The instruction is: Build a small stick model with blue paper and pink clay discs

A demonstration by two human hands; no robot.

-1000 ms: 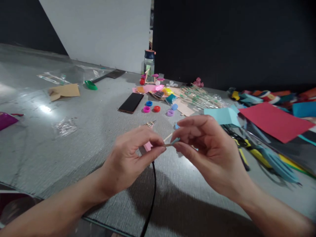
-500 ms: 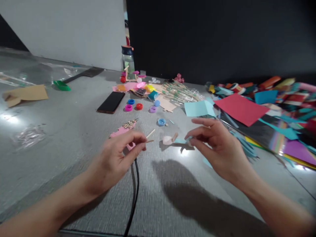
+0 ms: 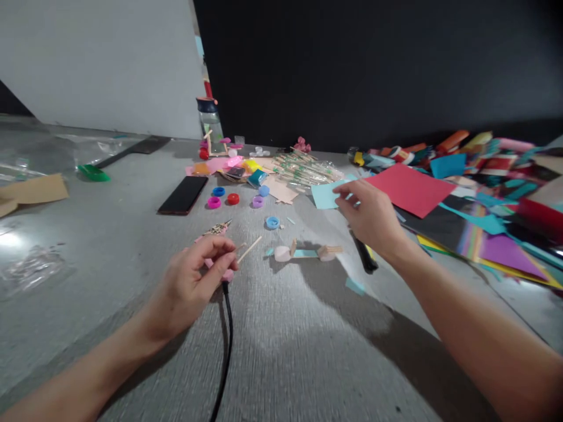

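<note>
My left hand [image 3: 197, 272] is closed in a pinch on a thin, short stick [image 3: 241, 246], partly blurred. Beside its fingertips another pale wooden stick [image 3: 250, 249] slants over the table. Under and behind that hand lies a pink glue gun [image 3: 226, 274] with a speckled, pointed front and a black cord. My right hand [image 3: 367, 214] hovers with fingers apart at the edge of a light blue paper [image 3: 324, 197]; whether it touches the paper I cannot tell. Between the hands lies a small assembly [image 3: 305, 254] of a light blue strip with white and wooden pieces at its ends.
Bottle-cap rings [image 3: 233, 199] and a phone [image 3: 183, 195] lie ahead. A black-handled cutter [image 3: 364, 252] sits below my right hand. Red paper [image 3: 413, 186] and heaped craft supplies [image 3: 505, 170] fill the right. A water bottle [image 3: 210, 123] and bagged sticks [image 3: 303, 169] stand at the back.
My right hand has let go of the assembly's right end and moved up to the light blue paper. My left hand stays by the glue gun, still pinching. The view has shifted a little.
</note>
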